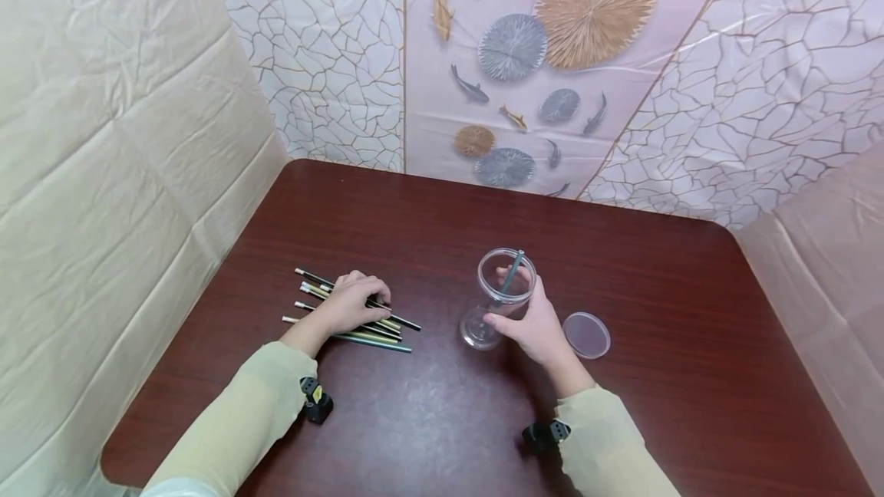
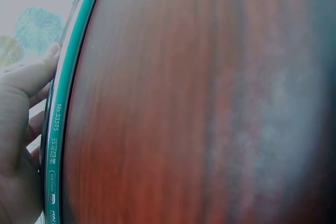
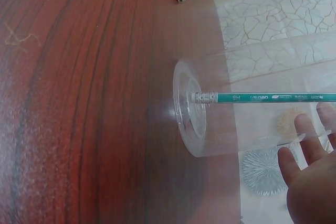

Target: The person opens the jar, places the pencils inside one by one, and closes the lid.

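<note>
A clear plastic cup (image 1: 476, 320) stands upright near the middle of the table, and my right hand (image 1: 535, 320) holds its side, thumb in front and fingers behind. Inside it leans a green pencil (image 3: 273, 97), its silver-banded eraser end down at the cup's base. To the left, my left hand (image 1: 352, 304) lies over a loose pile of pencils, its thumb and fingers curled about a black pencil (image 1: 407, 324). Another green pencil (image 2: 65, 82) lies on the near side of the pile, below the left hand. The palm hides the pile's middle.
A round clear lid (image 1: 587, 334) lies flat on the table, right of the cup. Several black and gold pencils have white eraser ends pointing left. The dark red-brown table (image 1: 428, 420) is bordered by a patterned cloth (image 1: 331, 60) at the back and pale cloth at the sides.
</note>
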The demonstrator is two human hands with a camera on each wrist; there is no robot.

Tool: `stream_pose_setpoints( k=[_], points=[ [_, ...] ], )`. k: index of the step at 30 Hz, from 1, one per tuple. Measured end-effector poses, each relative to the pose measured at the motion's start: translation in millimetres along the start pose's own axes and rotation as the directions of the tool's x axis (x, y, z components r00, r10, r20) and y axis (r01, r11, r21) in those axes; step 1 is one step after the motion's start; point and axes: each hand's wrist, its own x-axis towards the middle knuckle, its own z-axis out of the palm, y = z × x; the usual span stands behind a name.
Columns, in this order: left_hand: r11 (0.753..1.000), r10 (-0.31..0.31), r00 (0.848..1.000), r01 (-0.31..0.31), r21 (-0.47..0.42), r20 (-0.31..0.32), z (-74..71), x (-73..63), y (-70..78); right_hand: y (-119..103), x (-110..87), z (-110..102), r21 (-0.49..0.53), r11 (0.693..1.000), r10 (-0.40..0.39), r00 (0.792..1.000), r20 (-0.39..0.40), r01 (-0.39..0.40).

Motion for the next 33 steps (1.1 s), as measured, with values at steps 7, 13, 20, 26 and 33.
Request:
stream_pose_setpoints(
  k=[7, 13, 20, 26, 33],
  points=[
    [0.999, 0.008, 0.999, -0.009, 0.031, 0.039, -0.1, 0.1, 1.1, 0, -0.3, 0, 0.001, 1.000, 0.015, 1.000, -0.004, -0.015],
    [1.000, -0.025, 0.998, 0.025, 0.007, 0.055, -0.8, 1.1, 2.9, 0, -0.8, -1, -0.009, 1.000, 0.022, 1.000, -0.004, -0.022],
    [1.000, -0.003, 1.000, 0.003, -0.020, -0.002, -5.8, 2.7, 0.8, 0, -0.4, -1, -0.001, 1.000, -0.007, 1.000, -0.007, 0.007],
    [0.998, 0.016, 0.994, -0.023, -0.064, -0.108, -11.5, 6.1, 5.9, 0, -0.2, -1, 0.003, 1.000, -0.003, 1.000, -0.008, 0.003],
    [0.995, -0.019, 0.979, -0.003, -0.104, -0.205, -21.7, 10.6, 19.2, 0, -0.3, 0, 0.011, 1.000, -0.004, 1.000, -0.007, 0.004]
  ],
)
